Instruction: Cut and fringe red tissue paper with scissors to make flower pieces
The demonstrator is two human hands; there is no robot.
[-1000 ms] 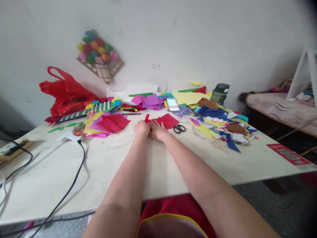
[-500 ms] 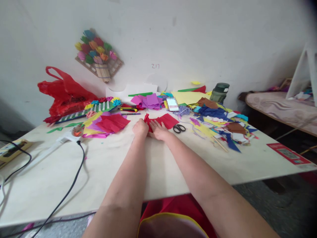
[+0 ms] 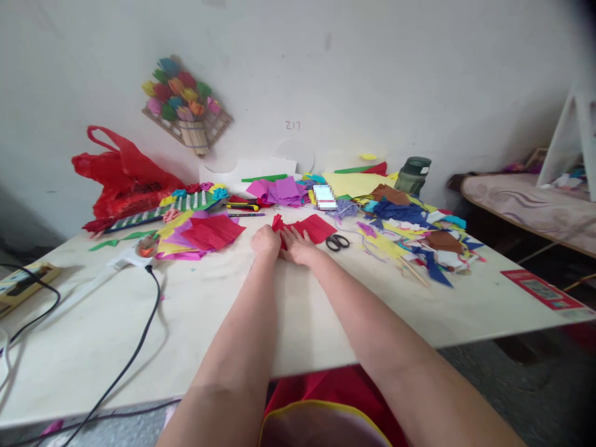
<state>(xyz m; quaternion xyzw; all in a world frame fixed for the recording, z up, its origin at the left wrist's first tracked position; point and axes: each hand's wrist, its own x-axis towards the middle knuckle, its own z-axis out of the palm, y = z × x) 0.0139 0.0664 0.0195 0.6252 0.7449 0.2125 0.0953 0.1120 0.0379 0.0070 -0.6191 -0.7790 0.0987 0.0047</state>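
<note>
A sheet of red crepe paper [image 3: 317, 227] lies on the white table [image 3: 223, 316], its left end gathered up and creased. My left hand [image 3: 266, 241] is closed on that gathered end. Flat on the paper's middle rests my right hand [image 3: 298, 244], its fingers stretched out and slightly apart. Black-handled scissors [image 3: 337, 242] lie just right of my right hand, partly beside the red sheet. To the left of my left hand is a fanned stack of red, purple and yellow paper [image 3: 212, 233].
A hot glue gun [image 3: 139, 251] with a black cord lies at left, near a power strip [image 3: 28, 285]. Paper scraps [image 3: 419, 230] heap on the right before a green bottle [image 3: 412, 176]. A phone [image 3: 325, 197], a yellow cutter [image 3: 243, 205] and a red plastic bag [image 3: 123, 177] sit farther back.
Both hands stay at the red paper in nearly the same pose. Everything in view shifts very slightly with the camera.
</note>
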